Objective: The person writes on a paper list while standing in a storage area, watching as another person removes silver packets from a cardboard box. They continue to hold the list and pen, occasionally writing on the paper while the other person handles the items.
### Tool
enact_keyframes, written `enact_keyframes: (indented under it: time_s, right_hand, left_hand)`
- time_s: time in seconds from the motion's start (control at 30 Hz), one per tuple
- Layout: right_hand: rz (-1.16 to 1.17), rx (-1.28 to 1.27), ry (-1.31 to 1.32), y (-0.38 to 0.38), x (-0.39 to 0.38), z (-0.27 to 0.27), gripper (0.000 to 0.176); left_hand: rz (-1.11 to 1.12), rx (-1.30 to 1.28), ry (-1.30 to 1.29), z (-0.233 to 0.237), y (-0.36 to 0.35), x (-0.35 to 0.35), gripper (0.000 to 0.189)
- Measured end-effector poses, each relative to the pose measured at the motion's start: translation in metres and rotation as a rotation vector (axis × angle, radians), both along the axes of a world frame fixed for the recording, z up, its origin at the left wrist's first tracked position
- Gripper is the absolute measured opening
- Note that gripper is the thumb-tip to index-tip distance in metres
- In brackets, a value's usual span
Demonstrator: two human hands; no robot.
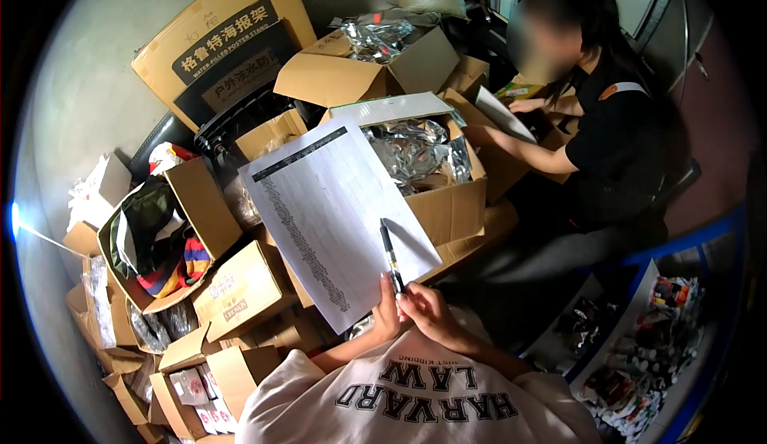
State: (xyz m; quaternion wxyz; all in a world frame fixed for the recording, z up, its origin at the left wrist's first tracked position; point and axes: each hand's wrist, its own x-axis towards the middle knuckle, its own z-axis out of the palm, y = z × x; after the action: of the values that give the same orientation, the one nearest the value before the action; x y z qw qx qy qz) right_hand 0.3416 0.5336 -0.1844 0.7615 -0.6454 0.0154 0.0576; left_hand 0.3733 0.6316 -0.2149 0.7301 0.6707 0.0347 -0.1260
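A large white printed sheet (335,212) with a black header band and a column of small text is held up in front of me. My left hand (387,313) pinches its lower edge. My right hand (431,314) is closed round the lower end of a black pen (390,250), close beside my left hand, and the pen points up over the sheet. Behind the sheet, an open cardboard box (447,212) holds silvery plastic packets (411,152).
At the right, a person in black (615,124) reaches into a box, beside a white sheet (505,115). Open boxes stand on the left, one with colourful cloth (180,268). A poster stand carton (228,44) leans behind. Blue-edged bins (615,348) hold packets at lower right.
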Motion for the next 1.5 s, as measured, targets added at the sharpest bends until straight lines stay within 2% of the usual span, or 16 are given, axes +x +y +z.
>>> enact_keyframes:
  time_s: [0.2,0.3,0.4,0.6,0.9,1.0,1.1,1.27,1.43,1.5]
  right_hand:
    - [0.003,-0.013,-0.008,0.000,0.004,0.000,0.018]
    - [0.010,-0.019,-0.013,-0.001,0.005,0.000,0.018]
    - [0.012,-0.013,-0.023,-0.001,0.006,0.002,0.017]
    - [-0.002,0.008,-0.032,0.001,0.007,0.000,0.018]
    - [-0.006,-0.023,-0.039,0.000,0.008,0.002,0.018]
    - [-0.057,-0.018,-0.070,0.003,0.008,-0.003,0.024]
    - [-0.089,-0.015,-0.095,0.006,0.008,-0.007,0.027]
    - [-0.090,-0.032,-0.105,0.006,0.007,-0.006,0.028]
    - [-0.086,-0.024,-0.112,0.007,0.005,-0.007,0.028]
    - [-0.030,-0.040,-0.064,0.003,0.004,-0.001,0.022]
  left_hand:
    - [0.027,-0.019,-0.028,-0.011,-0.001,0.003,0.041]
    - [-0.137,0.163,-0.046,-0.019,0.010,0.002,0.033]
    - [-0.114,-0.055,0.010,-0.026,0.010,0.006,0.030]
    - [-0.137,0.075,-0.005,-0.013,0.011,0.004,0.026]
    - [-0.139,0.036,-0.090,-0.017,0.011,0.006,0.026]
    - [0.002,0.018,-0.086,-0.003,0.000,0.006,0.044]
    - [-0.023,0.051,-0.053,-0.005,0.003,0.005,0.044]
    - [0.023,0.119,-0.177,-0.006,0.000,0.003,0.042]
    - [0.000,0.087,-0.093,-0.010,0.005,0.001,0.038]
    - [0.019,0.114,-0.127,-0.013,0.005,0.001,0.037]
